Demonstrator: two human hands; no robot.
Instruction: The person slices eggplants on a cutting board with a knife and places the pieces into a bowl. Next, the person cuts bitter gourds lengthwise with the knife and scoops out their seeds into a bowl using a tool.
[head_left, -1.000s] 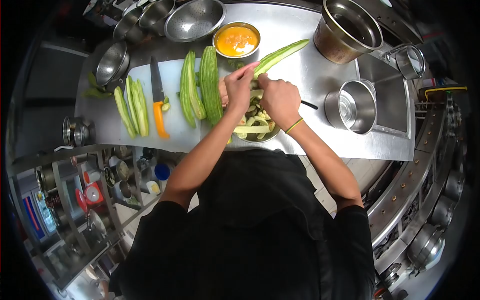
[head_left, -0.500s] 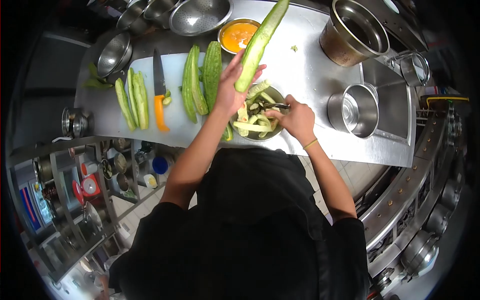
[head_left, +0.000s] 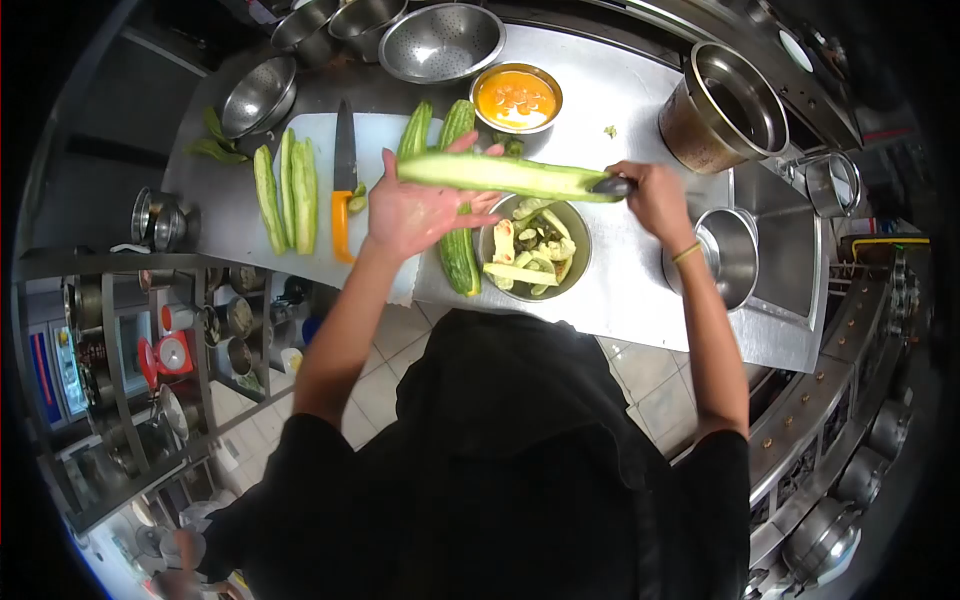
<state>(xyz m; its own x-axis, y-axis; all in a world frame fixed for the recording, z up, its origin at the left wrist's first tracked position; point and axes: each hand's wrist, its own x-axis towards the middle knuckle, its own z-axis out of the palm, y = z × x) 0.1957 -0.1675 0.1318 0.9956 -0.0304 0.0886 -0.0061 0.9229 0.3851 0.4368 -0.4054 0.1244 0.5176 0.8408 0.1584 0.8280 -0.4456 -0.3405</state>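
Note:
A long, pale green, partly peeled gourd (head_left: 520, 178), blurred by motion and cucumber-like, lies level across my left hand (head_left: 415, 205). That hand is palm up with its fingers spread, not wrapped round it. My right hand (head_left: 655, 200) is closed on a dark-handled tool, apparently a peeler (head_left: 612, 186), which meets the gourd's right end; its blade is hidden. Below the gourd, a metal bowl (head_left: 585, 245) holds pale strips and chunks. Unpeeled dark green gourds (head_left: 459, 262) lie beside the bowl, partly behind my left hand.
A cutting board (head_left: 385, 250) bears a knife with an orange handle (head_left: 341, 225) and several pale green gourd lengths (head_left: 303, 195). Behind stand a bowl of orange liquid (head_left: 515, 98) and a colander (head_left: 440, 45). To the right are a tall pot (head_left: 690, 130), another pot (head_left: 735, 260) and a sink (head_left: 785, 215).
The gourd has swung from steeply upright to nearly level. My left hand has loosened and opened its fingers. My right hand has risen from the bowl, up and right, with the tool.

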